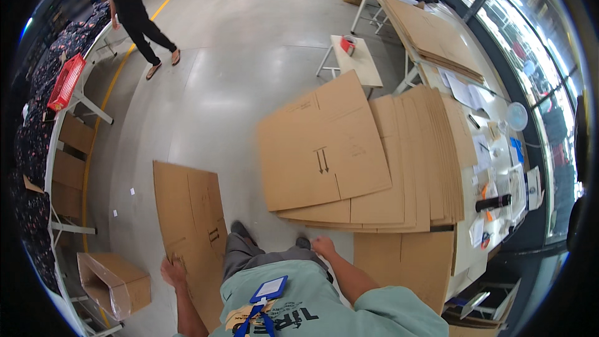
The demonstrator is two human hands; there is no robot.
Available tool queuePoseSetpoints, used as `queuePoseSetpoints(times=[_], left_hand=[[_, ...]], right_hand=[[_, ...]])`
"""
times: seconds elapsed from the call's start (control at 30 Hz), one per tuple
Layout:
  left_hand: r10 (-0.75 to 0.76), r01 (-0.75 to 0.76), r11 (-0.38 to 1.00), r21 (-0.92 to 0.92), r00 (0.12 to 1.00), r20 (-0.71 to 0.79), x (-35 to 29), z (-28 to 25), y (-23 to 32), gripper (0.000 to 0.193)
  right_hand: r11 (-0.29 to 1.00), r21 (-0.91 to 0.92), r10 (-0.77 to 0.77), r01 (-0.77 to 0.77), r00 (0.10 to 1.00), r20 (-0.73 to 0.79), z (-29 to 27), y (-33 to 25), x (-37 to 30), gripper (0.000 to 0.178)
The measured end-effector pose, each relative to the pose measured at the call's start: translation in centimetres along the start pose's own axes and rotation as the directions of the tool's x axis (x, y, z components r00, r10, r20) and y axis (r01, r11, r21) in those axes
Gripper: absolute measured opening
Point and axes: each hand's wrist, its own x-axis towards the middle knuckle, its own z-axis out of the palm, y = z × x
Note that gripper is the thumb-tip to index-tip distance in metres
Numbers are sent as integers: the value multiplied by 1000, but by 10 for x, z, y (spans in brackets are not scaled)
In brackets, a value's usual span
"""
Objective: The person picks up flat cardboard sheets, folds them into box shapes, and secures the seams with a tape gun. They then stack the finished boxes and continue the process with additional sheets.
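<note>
At left, the left hand [174,270] pinches a flat brown cardboard sheet [192,228], seemingly for balance; the right hand [322,247] has fingers I cannot tell.

Flattened brown cardboard carton [190,212]: a single panel-like sheet, unassembled, its broad face marked by thin dark lines and a pair of dark printed arrows near the edge beside the wearer's left leg. Gripped along its outer edge by the left hand [173,271], it extends forward along the wearer's left side, far edge slanting in view; near end partly hidden by the torso, floor contact not determinable.
</note>
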Motion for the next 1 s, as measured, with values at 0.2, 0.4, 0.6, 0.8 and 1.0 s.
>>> queuePoseSetpoints(times=[0.2, 0.4, 0.6, 0.8, 1.0], left_hand=[[185, -157, 887, -434, 983, 23, 179, -12, 129, 19], [440, -381, 805, -454, 898, 27, 364, 11, 271, 21], [518, -437, 760, -481, 854, 43, 502, 2, 444, 22], [652, -594, 606, -529, 752, -97, 621, 30, 618, 25], [586, -470, 689, -552, 809, 42, 752, 137, 802, 30]], right_hand=[[880, 149, -460, 451, 887, 33, -59, -274, 88, 41], [795, 178, -605, 580, 729, 320, -17, -530, 115, 57], [729, 203, -682, 654, 719, 133, -36, -672, 145, 92], [592, 412, -683, 693, 703, -199, -122, -783, 272, 107], [708, 406, -528, 578, 815, -240, -220, -867, 451, 100]])
